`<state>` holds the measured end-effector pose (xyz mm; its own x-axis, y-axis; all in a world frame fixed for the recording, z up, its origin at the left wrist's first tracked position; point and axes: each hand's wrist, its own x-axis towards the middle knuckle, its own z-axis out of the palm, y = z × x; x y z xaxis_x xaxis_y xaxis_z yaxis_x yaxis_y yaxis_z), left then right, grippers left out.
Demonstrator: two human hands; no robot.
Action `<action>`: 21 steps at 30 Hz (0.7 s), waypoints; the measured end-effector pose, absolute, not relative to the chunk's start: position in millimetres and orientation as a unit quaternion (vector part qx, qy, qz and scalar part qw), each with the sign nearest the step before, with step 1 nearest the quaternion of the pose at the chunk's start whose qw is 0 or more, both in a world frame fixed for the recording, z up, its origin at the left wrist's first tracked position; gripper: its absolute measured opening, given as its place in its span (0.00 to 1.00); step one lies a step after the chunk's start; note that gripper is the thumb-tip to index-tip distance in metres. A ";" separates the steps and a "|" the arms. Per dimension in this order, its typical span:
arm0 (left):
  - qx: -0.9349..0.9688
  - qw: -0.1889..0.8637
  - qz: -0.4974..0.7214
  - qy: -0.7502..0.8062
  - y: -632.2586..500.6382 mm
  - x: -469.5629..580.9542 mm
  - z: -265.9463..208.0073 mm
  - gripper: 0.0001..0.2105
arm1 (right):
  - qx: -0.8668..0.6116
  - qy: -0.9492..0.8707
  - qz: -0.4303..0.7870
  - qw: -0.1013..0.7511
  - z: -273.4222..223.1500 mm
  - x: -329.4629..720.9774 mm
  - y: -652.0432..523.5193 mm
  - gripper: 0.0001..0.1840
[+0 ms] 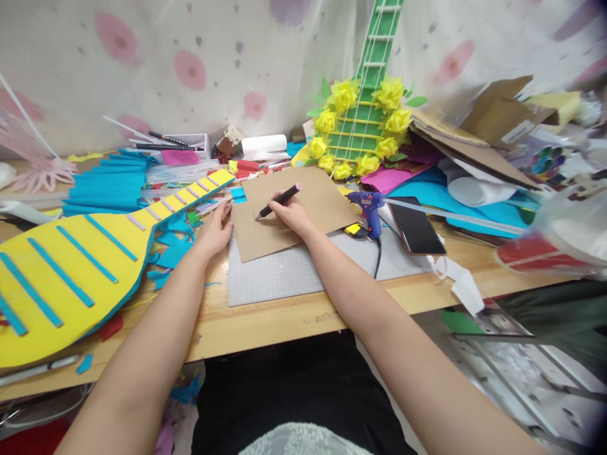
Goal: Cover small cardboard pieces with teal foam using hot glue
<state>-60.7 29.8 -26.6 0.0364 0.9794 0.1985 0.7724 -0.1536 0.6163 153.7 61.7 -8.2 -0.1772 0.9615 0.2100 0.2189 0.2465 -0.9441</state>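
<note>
In the head view, my right hand grips a black marker with a pink end cap. Its tip meets the left part of a brown cardboard sheet, where a small mark shows. At the sheet's left edge rests my left hand, its fingers stretched out and holding nothing I can see. Under the cardboard lies a grey cutting mat. A blue glue gun and a yellow-and-black tool are just right of the sheet.
A yellow guitar-shaped craft with blue strips fills the left. Behind stands a green one ringed with yellow paper flowers. A phone, a plastic cup and stacked cardboard are at right. Blue scraps litter the table.
</note>
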 end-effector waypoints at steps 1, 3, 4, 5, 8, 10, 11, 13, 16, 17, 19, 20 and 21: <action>0.699 0.175 0.298 0.626 29.8 -60.6 -26.6 0.30 | -0.452 -0.648 0.418 0.448 -7.3 153.9 60.9 0.06; 0.699 0.177 0.302 0.624 29.9 -60.4 -26.4 0.30 | -0.443 -0.648 0.433 0.443 -5.9 154.3 59.6 0.07; 0.698 0.178 0.304 0.623 29.9 -60.2 -26.3 0.30 | -0.440 -0.647 0.437 0.444 -5.7 154.4 59.2 0.07; 0.698 0.178 0.306 0.622 29.9 -60.1 -26.2 0.30 | -0.439 -0.646 0.437 0.446 -5.8 154.4 59.1 0.07; 0.700 0.173 0.307 0.621 30.1 -60.3 -26.4 0.30 | -0.445 -0.641 0.424 0.459 -7.3 153.6 59.7 0.06; 0.701 0.168 0.305 0.623 30.5 -60.9 -27.1 0.30 | -0.448 -0.640 0.418 0.464 -7.8 152.7 59.8 0.06; 0.701 0.166 0.304 0.623 30.8 -61.3 -27.7 0.30 | -0.447 -0.641 0.418 0.463 -7.6 152.4 59.5 0.06; 0.701 0.163 0.304 0.624 31.4 -62.0 -28.9 0.30 | -0.440 -0.647 0.426 0.455 -6.3 152.0 58.2 0.05; 0.699 0.166 0.306 0.625 32.1 -62.3 -29.9 0.30 | -0.423 -0.652 0.448 0.441 -4.5 152.5 56.3 0.06; 0.698 0.168 0.306 0.625 32.1 -62.2 -29.9 0.30 | -0.422 -0.651 0.451 0.440 -4.3 152.7 56.1 0.06; 0.698 0.170 0.305 0.625 32.1 -61.8 -29.7 0.30 | -0.433 -0.645 0.441 0.450 -4.5 152.6 56.3 0.06; 0.698 0.171 0.306 0.625 32.2 -61.6 -29.6 0.30 | -0.444 -0.639 0.429 0.458 -4.4 152.2 56.4 0.07; 0.698 0.171 0.307 0.624 32.2 -61.5 -29.5 0.30 | -0.456 -0.631 0.418 0.468 -4.2 151.3 56.3 0.07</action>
<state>-61.5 32.2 -29.5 0.0320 0.9762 0.2147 0.7657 -0.1620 0.6224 151.3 56.3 -4.2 -0.1460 0.9670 0.2089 0.1852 0.2341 -0.9544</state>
